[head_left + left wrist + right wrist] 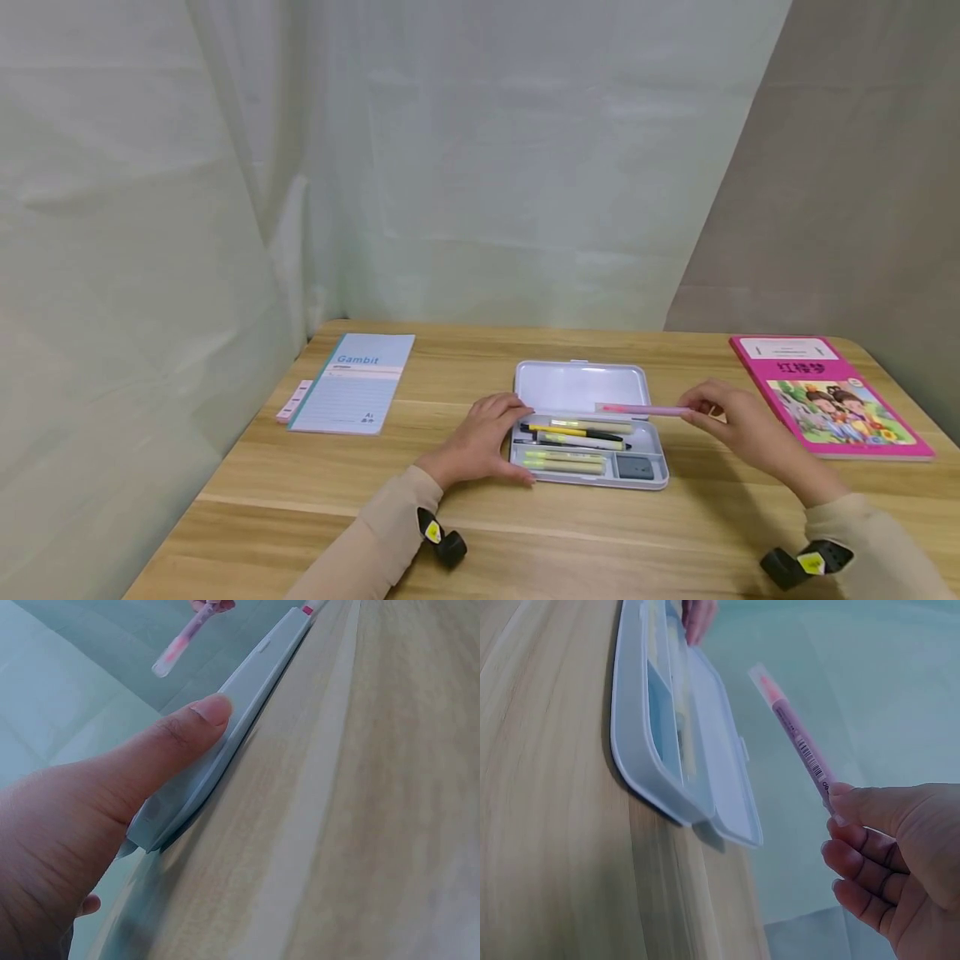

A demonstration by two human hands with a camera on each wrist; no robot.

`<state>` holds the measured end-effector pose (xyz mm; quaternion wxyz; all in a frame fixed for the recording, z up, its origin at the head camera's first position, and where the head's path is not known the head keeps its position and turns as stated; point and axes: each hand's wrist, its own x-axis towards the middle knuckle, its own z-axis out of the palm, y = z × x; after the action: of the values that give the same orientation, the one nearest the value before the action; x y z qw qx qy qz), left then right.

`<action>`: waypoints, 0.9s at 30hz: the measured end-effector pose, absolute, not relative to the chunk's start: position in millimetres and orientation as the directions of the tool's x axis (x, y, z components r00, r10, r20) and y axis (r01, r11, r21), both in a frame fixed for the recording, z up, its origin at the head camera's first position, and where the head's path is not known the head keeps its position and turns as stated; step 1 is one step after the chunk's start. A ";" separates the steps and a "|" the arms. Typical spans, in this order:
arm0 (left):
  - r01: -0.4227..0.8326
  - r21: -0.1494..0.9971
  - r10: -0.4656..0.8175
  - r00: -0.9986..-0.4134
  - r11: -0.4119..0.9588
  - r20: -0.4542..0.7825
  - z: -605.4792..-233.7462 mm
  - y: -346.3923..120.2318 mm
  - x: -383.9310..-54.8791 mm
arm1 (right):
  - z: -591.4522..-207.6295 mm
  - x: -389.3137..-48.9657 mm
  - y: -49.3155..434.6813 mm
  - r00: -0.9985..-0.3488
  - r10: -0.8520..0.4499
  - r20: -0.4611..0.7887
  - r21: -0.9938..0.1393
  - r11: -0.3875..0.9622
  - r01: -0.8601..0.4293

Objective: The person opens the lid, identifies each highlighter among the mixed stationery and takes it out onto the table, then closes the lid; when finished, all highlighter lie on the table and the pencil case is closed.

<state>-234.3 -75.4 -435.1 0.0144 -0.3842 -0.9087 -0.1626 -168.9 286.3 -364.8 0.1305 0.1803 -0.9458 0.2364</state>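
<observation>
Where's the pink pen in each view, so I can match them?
Head: pink pen, right of and below centre, held in the right hand.
Left wrist: pink pen near the top, left of centre.
Right wrist: pink pen in the upper half, right of centre.
Shared landmark: the pencil case.

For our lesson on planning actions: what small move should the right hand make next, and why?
Probably lower the pink pen into the open pencil case: the right hand pinches its end, holding it raised, the left hand touches the case, and other pens lie inside.
</observation>
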 end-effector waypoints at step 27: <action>0.700 0.279 0.694 -0.707 0.658 0.135 -433.2 -75.3 -233.2 | -395.9 -154.0 336.2 -0.922 -0.145 0.359 -0.461 0.831 -0.311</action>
<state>-233.2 -75.3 -433.2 0.0082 -0.3828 -0.9104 -0.1566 -154.0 336.2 -395.9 0.1565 0.1208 -0.9439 0.2645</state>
